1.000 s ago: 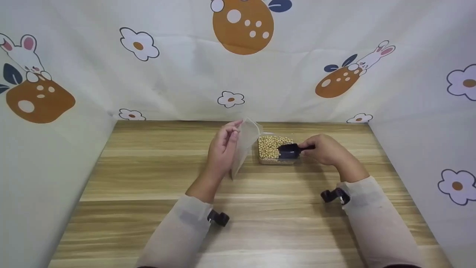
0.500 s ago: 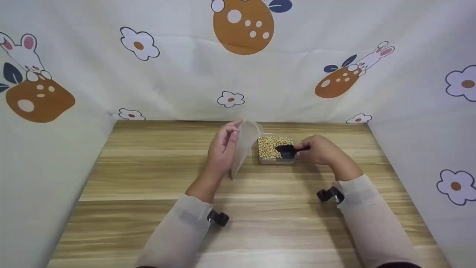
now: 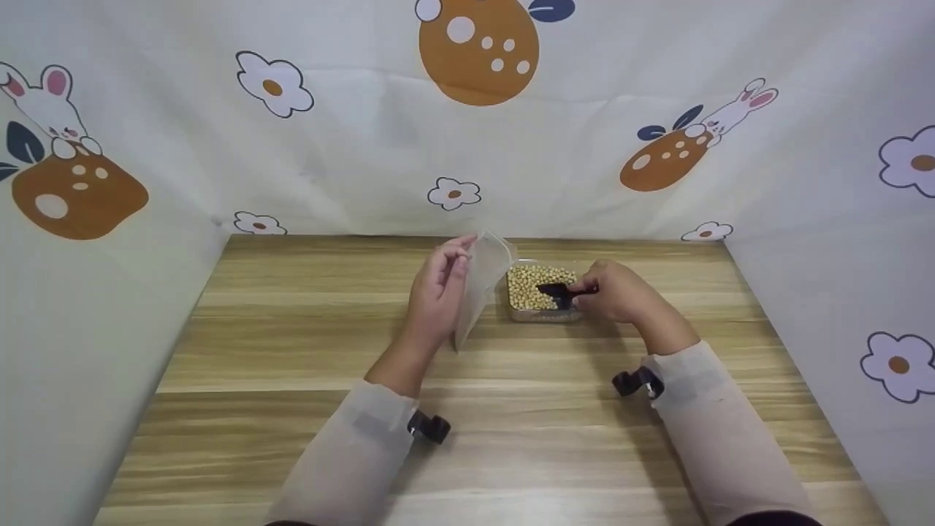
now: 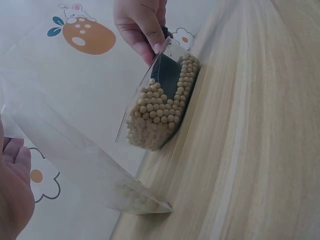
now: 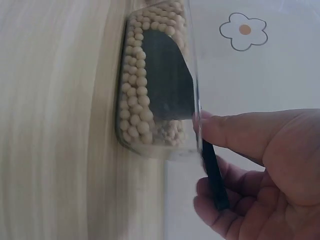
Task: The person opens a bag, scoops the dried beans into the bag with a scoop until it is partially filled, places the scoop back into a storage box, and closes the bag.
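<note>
My left hand (image 3: 436, 292) holds a translucent plastic bag (image 3: 483, 274) upright by its side near the top, with its mouth spread. In the left wrist view a few pale beans (image 4: 134, 198) show through the bag's bottom. Just right of the bag stands a clear plastic box (image 3: 544, 316) of soybeans (image 3: 527, 283). The right hand (image 3: 619, 294) grips the handle of a black scoop (image 3: 556, 294) between thumb and fingers. Its blade (image 5: 167, 75) lies inside the box, pushed in among the soybeans. In the right wrist view the thumb is by the box's rim.
The wood-grain table (image 3: 511, 438) extends in front of the box and to both sides. A patterned cloth (image 3: 365, 146) hangs close behind and along the left and right sides. Each sleeve carries a small black wrist camera (image 3: 639, 383).
The right hand has moved left, pushing the scoop's blade farther into the soybeans. My left hand and the bag have stayed in place.
</note>
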Demonstrator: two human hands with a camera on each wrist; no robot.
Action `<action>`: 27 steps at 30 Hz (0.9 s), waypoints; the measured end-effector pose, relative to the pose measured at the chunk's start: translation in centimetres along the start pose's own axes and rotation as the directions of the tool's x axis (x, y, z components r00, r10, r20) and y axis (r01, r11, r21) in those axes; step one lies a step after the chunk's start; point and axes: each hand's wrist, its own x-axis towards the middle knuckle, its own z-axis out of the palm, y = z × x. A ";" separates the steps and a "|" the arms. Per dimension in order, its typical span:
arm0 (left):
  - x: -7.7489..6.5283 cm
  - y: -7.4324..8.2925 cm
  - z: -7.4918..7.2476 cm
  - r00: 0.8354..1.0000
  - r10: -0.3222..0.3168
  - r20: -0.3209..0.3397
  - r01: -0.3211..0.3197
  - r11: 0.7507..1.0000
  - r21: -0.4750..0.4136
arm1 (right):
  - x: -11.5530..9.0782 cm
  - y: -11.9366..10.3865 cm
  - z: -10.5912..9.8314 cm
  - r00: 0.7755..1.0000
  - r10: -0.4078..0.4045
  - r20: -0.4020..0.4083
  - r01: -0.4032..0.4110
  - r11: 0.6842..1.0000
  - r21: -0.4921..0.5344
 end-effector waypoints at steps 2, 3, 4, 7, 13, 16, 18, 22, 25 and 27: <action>0.0 0.0 0.0 1.000 0.003 -0.001 -0.003 1.000 -0.008 | 0.1 -0.1 0.3 1.000 -0.013 0.000 0.013 1.000 -0.001; 0.0 0.0 0.0 1.000 0.002 -0.002 -0.002 1.000 -0.009 | 0.2 -0.2 0.4 1.000 -0.017 -0.002 0.017 1.000 -0.002; 0.0 0.0 0.1 1.000 0.000 -0.001 0.000 1.000 -0.011 | 0.2 -0.3 0.5 1.000 -0.021 -0.004 0.021 1.000 -0.002; 0.0 0.0 0.1 1.000 -0.010 -0.002 0.010 1.000 -0.011 | 0.2 -0.3 0.8 1.000 -0.028 -0.014 0.028 1.000 -0.002; -0.1 0.0 0.1 1.000 -0.023 -0.008 0.023 1.000 -0.008 | 0.0 -0.1 1.3 0.999 -0.044 -0.021 0.044 0.999 0.004; 0.0 -0.1 0.1 1.000 -0.017 -0.011 0.016 1.000 -0.019 | -0.1 0.0 1.5 0.997 -0.067 -0.041 0.067 0.998 0.002; 0.0 -0.2 0.1 1.000 -0.011 -0.011 0.011 0.999 -0.030 | -0.2 0.2 1.6 0.994 -0.084 -0.064 0.084 0.997 -0.003; 0.0 -0.2 0.1 1.000 -0.005 -0.013 0.005 0.999 -0.042 | -0.4 0.7 1.6 0.991 -0.085 -0.107 0.085 0.996 -0.005; 0.0 -0.2 0.1 1.000 -0.009 -0.014 0.008 0.999 -0.041 | -0.7 1.0 1.2 0.990 -0.069 -0.124 0.071 0.997 0.010; 0.0 -0.1 0.1 1.000 -0.013 -0.013 0.013 0.999 -0.034 | -0.9 1.3 1.0 0.989 -0.065 -0.131 0.069 0.997 0.024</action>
